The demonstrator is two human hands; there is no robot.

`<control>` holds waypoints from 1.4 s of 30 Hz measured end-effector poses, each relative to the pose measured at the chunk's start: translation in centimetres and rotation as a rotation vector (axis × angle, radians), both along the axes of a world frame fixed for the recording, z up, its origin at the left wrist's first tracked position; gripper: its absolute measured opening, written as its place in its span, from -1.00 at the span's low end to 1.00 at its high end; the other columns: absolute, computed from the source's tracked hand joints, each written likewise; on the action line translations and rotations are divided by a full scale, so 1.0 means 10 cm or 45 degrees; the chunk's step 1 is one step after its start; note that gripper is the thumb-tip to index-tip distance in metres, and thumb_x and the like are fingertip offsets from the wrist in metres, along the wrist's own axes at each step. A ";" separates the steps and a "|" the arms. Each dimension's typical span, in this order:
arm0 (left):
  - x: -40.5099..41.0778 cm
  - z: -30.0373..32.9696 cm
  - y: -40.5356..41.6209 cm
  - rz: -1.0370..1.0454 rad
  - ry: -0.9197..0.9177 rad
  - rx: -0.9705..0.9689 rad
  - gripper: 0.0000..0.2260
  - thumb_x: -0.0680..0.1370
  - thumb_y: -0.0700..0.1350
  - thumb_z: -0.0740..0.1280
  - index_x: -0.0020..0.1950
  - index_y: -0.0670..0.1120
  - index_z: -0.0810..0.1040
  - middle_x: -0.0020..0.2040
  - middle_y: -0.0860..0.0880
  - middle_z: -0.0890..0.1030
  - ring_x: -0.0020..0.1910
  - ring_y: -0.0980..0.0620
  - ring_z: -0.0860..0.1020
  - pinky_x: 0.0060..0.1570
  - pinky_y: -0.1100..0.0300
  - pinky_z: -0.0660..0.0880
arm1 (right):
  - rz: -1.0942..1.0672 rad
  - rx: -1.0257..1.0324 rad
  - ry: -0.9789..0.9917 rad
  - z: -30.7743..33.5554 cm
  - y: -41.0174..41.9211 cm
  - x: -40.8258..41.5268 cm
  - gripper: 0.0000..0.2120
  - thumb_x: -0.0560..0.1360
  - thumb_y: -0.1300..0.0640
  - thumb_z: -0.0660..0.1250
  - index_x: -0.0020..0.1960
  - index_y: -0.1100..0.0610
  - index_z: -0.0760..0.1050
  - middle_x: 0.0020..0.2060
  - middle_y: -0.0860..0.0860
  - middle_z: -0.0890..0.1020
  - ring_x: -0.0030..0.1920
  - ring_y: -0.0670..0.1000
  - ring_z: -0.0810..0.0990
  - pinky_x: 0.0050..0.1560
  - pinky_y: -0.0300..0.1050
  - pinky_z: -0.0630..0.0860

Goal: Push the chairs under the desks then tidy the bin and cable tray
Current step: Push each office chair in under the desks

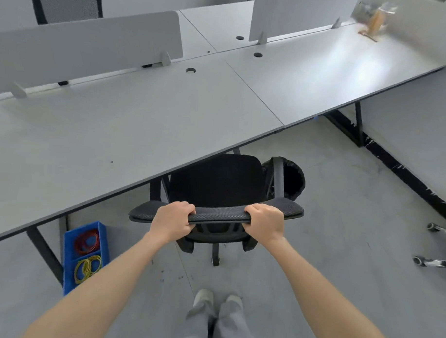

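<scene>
The curved mesh top edge of a black office chair (216, 183) is gripped by both hands: the left hand (172, 219) and the right hand (264, 221) have fingers curled over it. The padded seat is partly tucked under the smooth grey desk (122, 130). A round black bin (293, 177) is seen just right of the chair. A blue plastic cable tray (68, 264) holding red and yellow coils lies on the floor at near left.

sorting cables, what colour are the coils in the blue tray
Red coils in one compartment, yellow in the other; head view.
</scene>
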State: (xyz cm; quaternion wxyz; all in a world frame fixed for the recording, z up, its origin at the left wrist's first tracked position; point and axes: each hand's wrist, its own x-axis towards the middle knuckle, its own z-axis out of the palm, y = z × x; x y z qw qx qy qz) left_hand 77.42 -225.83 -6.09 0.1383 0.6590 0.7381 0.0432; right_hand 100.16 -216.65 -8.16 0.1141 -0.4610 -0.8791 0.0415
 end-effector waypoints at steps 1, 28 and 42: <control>-0.06 0.00 0.04 0.003 -0.014 0.001 -0.84 0.45 -0.03 0.32 0.01 0.01 0.52 -0.05 0.09 0.58 -0.04 0.06 0.51 -0.22 0.20 0.39 | -0.017 -0.009 0.006 0.00 0.02 -0.05 -0.83 0.09 0.06 0.50 -0.34 0.05 0.59 -0.48 -0.08 0.61 -0.45 0.00 0.58 -0.51 -0.26 0.44; 0.45 0.35 -0.25 0.053 -0.933 0.198 -0.77 0.53 -0.22 0.28 0.16 -0.04 0.57 0.10 0.15 0.59 0.09 0.33 0.50 0.03 0.49 0.40 | -0.472 -0.634 1.075 0.34 -0.83 0.43 -0.68 0.47 0.10 0.24 0.21 0.06 0.50 0.14 -0.19 0.52 0.18 -0.26 0.45 0.23 -0.47 0.30; 1.48 -0.06 -0.17 -0.593 -1.113 -0.647 -0.77 0.59 -0.20 0.20 0.12 0.06 0.55 -0.05 0.12 0.67 -0.10 0.04 0.59 -0.03 0.06 0.50 | -1.894 -0.485 1.749 -0.03 -3.09 0.81 -0.74 0.53 0.37 0.20 0.17 0.18 0.48 0.07 0.00 0.58 0.01 -0.35 0.55 0.00 -0.52 0.41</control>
